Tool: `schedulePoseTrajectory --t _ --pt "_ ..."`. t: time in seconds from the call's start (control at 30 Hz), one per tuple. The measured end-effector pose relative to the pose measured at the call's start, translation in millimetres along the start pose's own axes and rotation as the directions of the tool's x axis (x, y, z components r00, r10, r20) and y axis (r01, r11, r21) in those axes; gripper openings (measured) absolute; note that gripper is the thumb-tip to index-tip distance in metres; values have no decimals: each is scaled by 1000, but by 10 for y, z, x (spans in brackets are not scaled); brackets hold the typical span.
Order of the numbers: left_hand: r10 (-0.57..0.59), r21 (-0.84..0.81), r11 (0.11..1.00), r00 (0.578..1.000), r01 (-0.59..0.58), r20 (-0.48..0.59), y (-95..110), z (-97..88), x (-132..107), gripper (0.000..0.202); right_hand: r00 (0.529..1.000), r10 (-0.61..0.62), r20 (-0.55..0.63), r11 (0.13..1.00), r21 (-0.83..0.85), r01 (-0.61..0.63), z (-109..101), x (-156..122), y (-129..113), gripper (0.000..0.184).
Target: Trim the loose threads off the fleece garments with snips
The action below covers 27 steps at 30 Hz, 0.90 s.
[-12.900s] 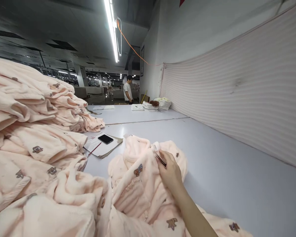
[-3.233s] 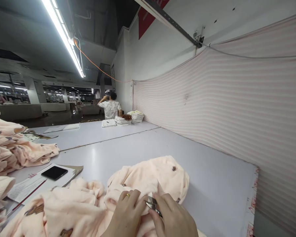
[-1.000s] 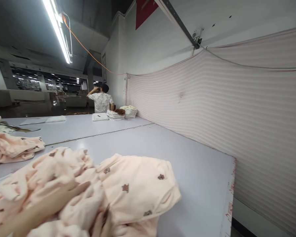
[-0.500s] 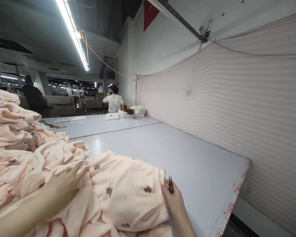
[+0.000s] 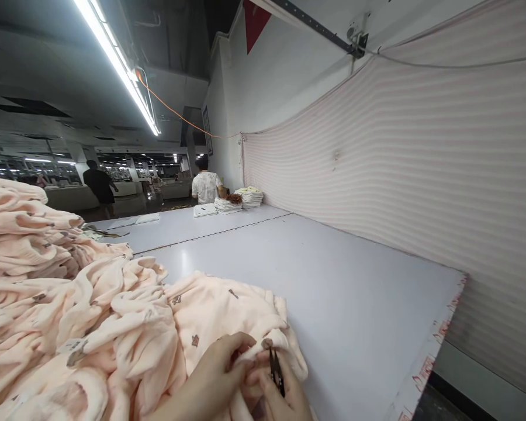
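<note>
A pale peach fleece garment (image 5: 219,304) with small brown bear prints lies in front of me on the table. My left hand (image 5: 221,374) pinches a fold of it near its right end. Close beside, my right hand (image 5: 284,392) holds small dark thread snips (image 5: 276,369), blades pointing up and away, and its fingers also touch the fabric. The snips' tips are next to a brown print on the raised fold. Part of the fingertips is hidden by cloth.
A large heap of the same peach garments (image 5: 39,304) fills the left side. Stacks of folded white cloth (image 5: 230,203) stand on the far part of the grey-white table (image 5: 355,292). A striped cloth sheet (image 5: 398,164) hangs along the right wall. Two people (image 5: 206,186) are farther back.
My left hand has moved right from the heap to the garment's end and grips a fold. My right hand has come inward beside it with the snips. The view has shifted slightly.
</note>
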<state>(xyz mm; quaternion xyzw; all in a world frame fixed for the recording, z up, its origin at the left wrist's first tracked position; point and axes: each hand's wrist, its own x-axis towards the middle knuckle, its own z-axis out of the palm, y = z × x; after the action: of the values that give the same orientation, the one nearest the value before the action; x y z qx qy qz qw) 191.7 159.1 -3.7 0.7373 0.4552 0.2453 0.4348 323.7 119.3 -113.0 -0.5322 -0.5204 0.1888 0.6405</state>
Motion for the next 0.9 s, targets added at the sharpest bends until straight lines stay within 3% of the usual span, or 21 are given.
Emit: schedulePoseTrajectory --t 0.07,0.2,0.33,0.43,0.57,0.8,0.9 --pt "-114 -268 955 991 129 70 -53 -101 -44 14 999 49 6 999 -21 -49 -82 98 -112 30" --pt "-244 -667 677 950 311 195 -159 -196 -154 14 985 94 144 996 -24 -92 -213 266 -335 26" --pt "-181 -798 521 953 303 243 -310 -188 -196 13 950 2 313 996 -90 27 -266 261 -419 15" --pt "-91 -864 410 956 292 279 -396 -172 -190 19 906 -136 401 972 -125 201 -231 163 -409 25" --pt "-26 -911 259 945 321 325 -449 -182 -189 25 909 -229 349 924 -217 316 -115 57 -419 29" --pt "43 -917 214 935 335 352 -538 -280 -295 28 939 -307 152 891 -300 340 -86 25 -439 25" --pt "122 -920 255 934 296 335 -506 -322 -339 30 935 -310 174 892 -287 349 -35 -35 -433 30"
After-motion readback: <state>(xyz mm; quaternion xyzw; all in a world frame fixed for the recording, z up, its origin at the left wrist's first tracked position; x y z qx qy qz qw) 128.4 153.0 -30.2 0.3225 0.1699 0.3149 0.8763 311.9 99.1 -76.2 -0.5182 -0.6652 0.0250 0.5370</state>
